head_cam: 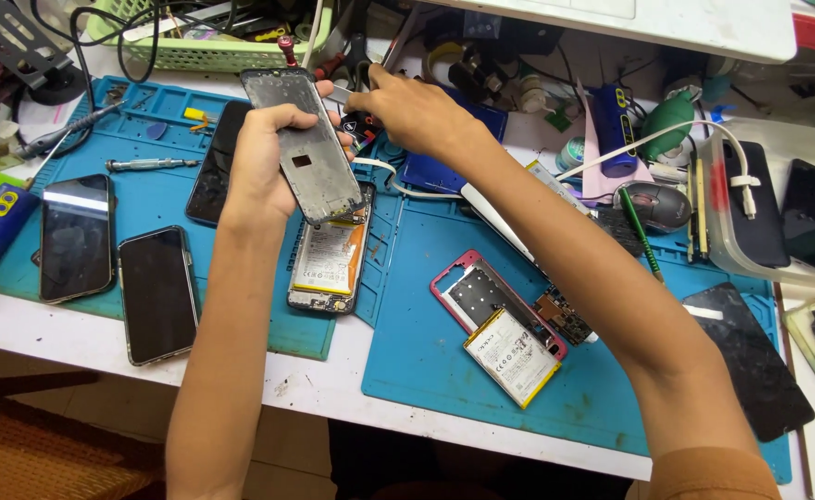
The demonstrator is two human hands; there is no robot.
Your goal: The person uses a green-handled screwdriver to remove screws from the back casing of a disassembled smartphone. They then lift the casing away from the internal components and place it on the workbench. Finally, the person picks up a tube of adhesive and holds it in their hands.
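— Holding that phone frame (304, 153), are you? Which hand has it?

— Your left hand (264, 162) does: fingers wrapped round its left edge, thumb across the top, so the grey frame stands tilted above the blue mat (426, 343), clear of the table.

— And your right hand (416, 111)?

— It reaches past the frame's upper right corner, fingers drawn together near the black-handled tools (359, 69) at the back. Whether it actually pinches anything, I cannot tell; the fingertips are hidden.

— What lies right under the frame?

— An opened phone with its battery showing (330, 259), flat on the seam between the two mats, just below the frame's lower end.

— Further out?

— To your left, three dark-screened phones (157, 292) lie on the mat, with a screwdriver (148, 165) above them. To your right, a pink-rimmed phone shell (481, 292) sits with a loose battery (514, 356) overlapping its lower corner. Beyond that, a black glass panel (750, 356) lies near the mat's right edge, and a green basket (213, 42) stands at the back.
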